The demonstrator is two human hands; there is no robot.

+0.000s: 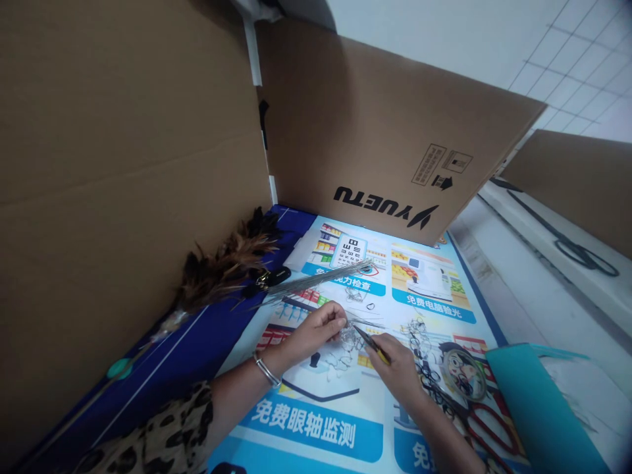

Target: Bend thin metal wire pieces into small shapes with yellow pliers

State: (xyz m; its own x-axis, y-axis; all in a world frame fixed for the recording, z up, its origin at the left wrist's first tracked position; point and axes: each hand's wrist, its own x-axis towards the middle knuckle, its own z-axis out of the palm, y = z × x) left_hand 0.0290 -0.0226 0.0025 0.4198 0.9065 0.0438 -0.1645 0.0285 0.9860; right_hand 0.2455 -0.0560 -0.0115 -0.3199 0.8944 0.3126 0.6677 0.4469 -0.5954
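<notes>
A spotted sleeve (168, 428) reaches in across a printed sheet (296, 454), while red-handled scissors (463, 409) lie beside the right forearm, near a teal case (543, 401). The right hand (397, 362) is wrapped around pliers (379, 352), their tips pointed at the left hand (326, 322), whose thumb and fingers pinch together on a thin wire (347, 322). The hands stand apart; whether the pliers' tips grip the wire is too small to tell. Curled wire pieces (340, 361) lie on the sheet just below — a loose pile that could snag the work if the wrists dip. A slip of the pliers, so close to those fingertips, might nip skin or bend the wire badly. Farther off, a bundle of straight wires (323, 278) lies beside brown feathers (222, 263), before a cardboard panel (385, 125).
</notes>
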